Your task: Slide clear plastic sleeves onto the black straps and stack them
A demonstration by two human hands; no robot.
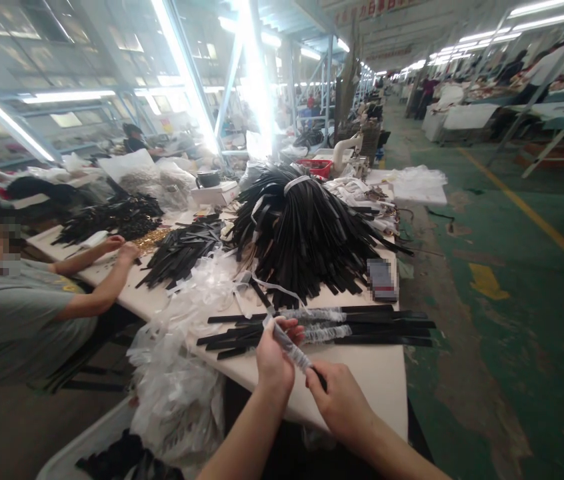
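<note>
Between my hands runs a black strap with a clear plastic sleeve (289, 345) crinkled around its middle. My left hand (276, 357) is closed around the upper part of the strap, thumb along it. Lower down, my right hand (337, 397) grips the strap's near end. Just beyond my hands, several flat black straps (387, 328) lie side by side on the table, with crumpled clear plastic around their middles. Behind them rises a big bundle of black straps (307, 227), bound at the top with a white tie.
White plastic strips (177, 373) spill over the table's left edge into a bin. A smaller pile of black straps (182, 250) lies farther left. A co-worker (27, 313) sits at the left, handling small pieces. A walkway with a yellow arrow (487, 281) runs along the right.
</note>
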